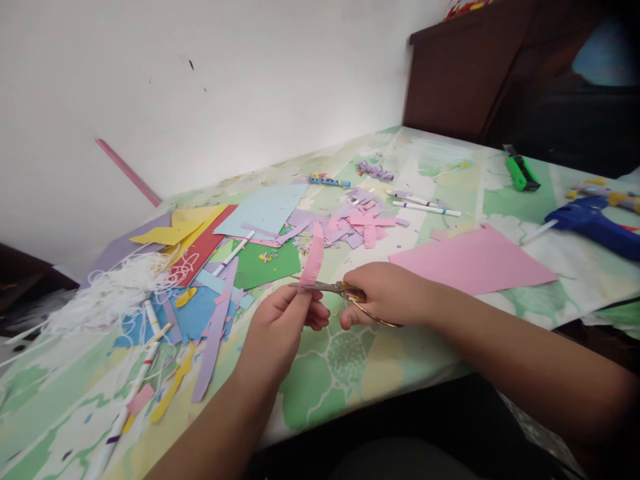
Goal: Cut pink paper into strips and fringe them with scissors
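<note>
My left hand [280,320] pinches the lower end of a pink paper strip [314,257], which stands up from the fingers and has small cuts along its edge. My right hand [387,293] is closed round the gold-coloured handles of a pair of scissors [327,287]. The blades point left and cross the strip just above my left fingertips. Behind the hands lies a heap of pink and lilac paper scraps [357,223]. A pink sheet of paper [475,263] rests just beyond my right forearm.
Tangled white string [115,287] and coloured sheets, including a green one [270,263], cover the left side. Thin white markers [425,208] lie at the back. A green box cutter [521,170] and a blue glue gun [595,223] are at the right. A white wall [225,93] borders the table.
</note>
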Tool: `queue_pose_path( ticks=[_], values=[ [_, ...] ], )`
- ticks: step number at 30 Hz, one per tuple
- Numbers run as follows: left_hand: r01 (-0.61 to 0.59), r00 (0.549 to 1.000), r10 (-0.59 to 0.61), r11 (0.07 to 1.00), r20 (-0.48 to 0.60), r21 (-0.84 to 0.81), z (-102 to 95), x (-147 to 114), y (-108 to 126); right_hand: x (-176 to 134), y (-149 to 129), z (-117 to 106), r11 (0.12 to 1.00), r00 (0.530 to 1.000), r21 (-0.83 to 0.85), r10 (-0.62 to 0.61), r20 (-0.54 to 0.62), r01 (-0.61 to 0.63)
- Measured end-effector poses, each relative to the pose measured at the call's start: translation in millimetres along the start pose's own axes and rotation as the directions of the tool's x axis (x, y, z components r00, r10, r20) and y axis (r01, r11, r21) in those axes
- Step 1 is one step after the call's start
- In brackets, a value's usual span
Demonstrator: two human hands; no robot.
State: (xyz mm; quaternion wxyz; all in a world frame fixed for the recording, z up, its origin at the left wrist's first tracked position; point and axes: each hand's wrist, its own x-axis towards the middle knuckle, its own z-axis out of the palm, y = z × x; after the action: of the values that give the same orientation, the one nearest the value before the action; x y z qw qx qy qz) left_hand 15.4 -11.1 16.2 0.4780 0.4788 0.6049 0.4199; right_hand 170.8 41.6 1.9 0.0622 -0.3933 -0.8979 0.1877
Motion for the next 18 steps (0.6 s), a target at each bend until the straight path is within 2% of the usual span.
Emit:
queue_pose_path(
  ticks=[6,18],
  values=[
    [-0.018,1.000,0.020,0.996,-0.019,0.083,-0.8,-0.5,0.8,0.6,1.2,0.6,1.000,1.000,-0.018,-0.007,-0.008,0.007],
    [-0.020,0.999,0.022,0.999,-0.045,0.039,-0.5,-2.3,0.2,1.6,0.4,0.2,1.000,0.999,-0.018,0.007,-0.050,-0.008]
  ],
)
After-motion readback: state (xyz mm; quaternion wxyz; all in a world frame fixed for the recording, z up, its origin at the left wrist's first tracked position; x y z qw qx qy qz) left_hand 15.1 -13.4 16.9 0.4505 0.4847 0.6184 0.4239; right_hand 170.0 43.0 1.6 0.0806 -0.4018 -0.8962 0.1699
